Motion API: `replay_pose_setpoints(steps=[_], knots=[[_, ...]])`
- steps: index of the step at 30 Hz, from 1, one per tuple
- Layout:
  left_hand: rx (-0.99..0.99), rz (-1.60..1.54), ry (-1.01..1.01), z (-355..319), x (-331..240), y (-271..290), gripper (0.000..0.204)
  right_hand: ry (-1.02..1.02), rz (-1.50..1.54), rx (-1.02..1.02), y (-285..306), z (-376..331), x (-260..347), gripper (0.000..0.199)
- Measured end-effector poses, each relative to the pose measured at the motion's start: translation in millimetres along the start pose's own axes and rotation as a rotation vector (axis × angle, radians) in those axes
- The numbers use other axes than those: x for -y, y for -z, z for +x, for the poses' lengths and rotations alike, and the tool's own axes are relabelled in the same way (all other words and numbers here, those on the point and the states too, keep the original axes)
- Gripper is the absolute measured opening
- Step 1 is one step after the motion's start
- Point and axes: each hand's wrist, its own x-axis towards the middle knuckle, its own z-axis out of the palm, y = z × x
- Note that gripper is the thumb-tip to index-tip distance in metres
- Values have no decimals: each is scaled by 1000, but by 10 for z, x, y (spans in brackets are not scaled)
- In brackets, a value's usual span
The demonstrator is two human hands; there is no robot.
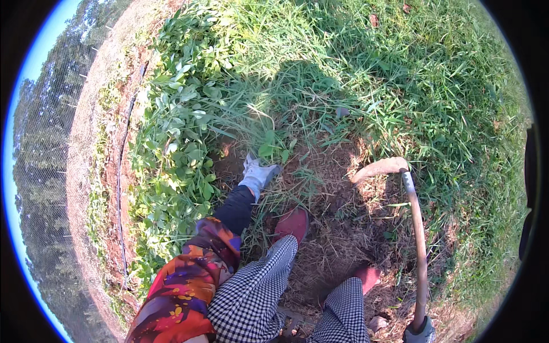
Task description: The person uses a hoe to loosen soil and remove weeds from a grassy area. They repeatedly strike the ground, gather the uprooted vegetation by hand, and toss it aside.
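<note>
My left hand (259, 175), in a white and grey glove, reaches low beside the leafy plants. Its fingers look curled round the base of a tuft of grass (258, 127), whose blades are partly blurred. At the lower right, my gloved right hand (421, 332) is closed round the wooden handle of a sickle (419, 246); only part of that hand shows. The sickle's curved, soil-coloured blade (382, 167) points left over bare soil and dry cut grass.
A row of broad-leaved plants (171, 131) runs along the left, with a black hose (121, 166) beyond it. Thick grass (434, 114) covers the far and right ground. My red shoes (293, 224) stand on soil and dry straw (329, 254). Mesh netting (46, 171) rises at far left.
</note>
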Motion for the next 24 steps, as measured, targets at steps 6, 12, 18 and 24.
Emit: replay_pose_setpoints(steps=[6,12,18,24], knots=[[336,182,-32,-31,-760,-528,63,45,41,1,-249,223,-449,24],[530,-84,-432,-836,-1864,-807,62,-84,304,131,-505,333,111,23],[359,-137,-104,-574,-1749,-665,64,-56,300,133,-581,353,-8,25],[-317,173,-47,-349,-769,89,89,-155,340,98,-594,288,290,21]])
